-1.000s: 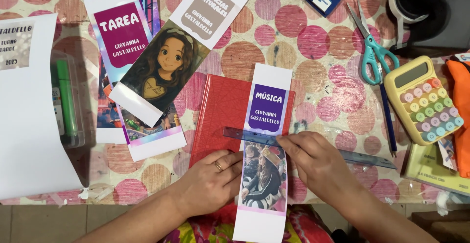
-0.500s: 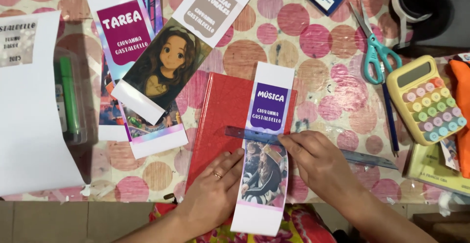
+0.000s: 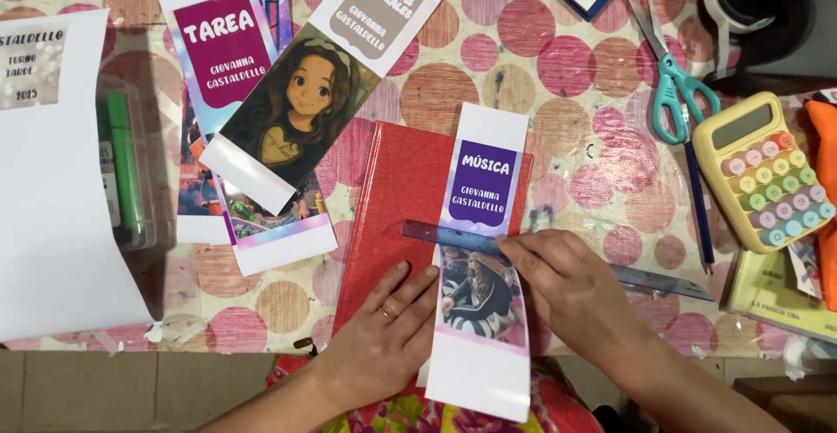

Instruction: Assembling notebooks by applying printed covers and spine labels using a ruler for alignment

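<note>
A red notebook (image 3: 397,193) lies on the dotted tablecloth at the table's front. Along its right side lies a long white paper strip (image 3: 481,189) with a purple label and a picture. A clear blue ruler (image 3: 436,234) crosses the strip. My left hand (image 3: 384,328), with a ring on one finger, rests flat on the notebook's lower part, its fingertips against the strip's left edge. My right hand (image 3: 567,289) presses down on the ruler and the strip's right edge.
Other printed strips (image 3: 288,115) lie at the upper left, a white sheet (image 3: 52,215) and a clear case with a green marker (image 3: 122,167) at the left. Teal scissors (image 3: 671,75), a blue pen (image 3: 697,202) and a yellow calculator (image 3: 767,171) are at the right.
Both hands stay on the notebook and strip. My left hand's fingers have shifted slightly along the strip's left edge.
</note>
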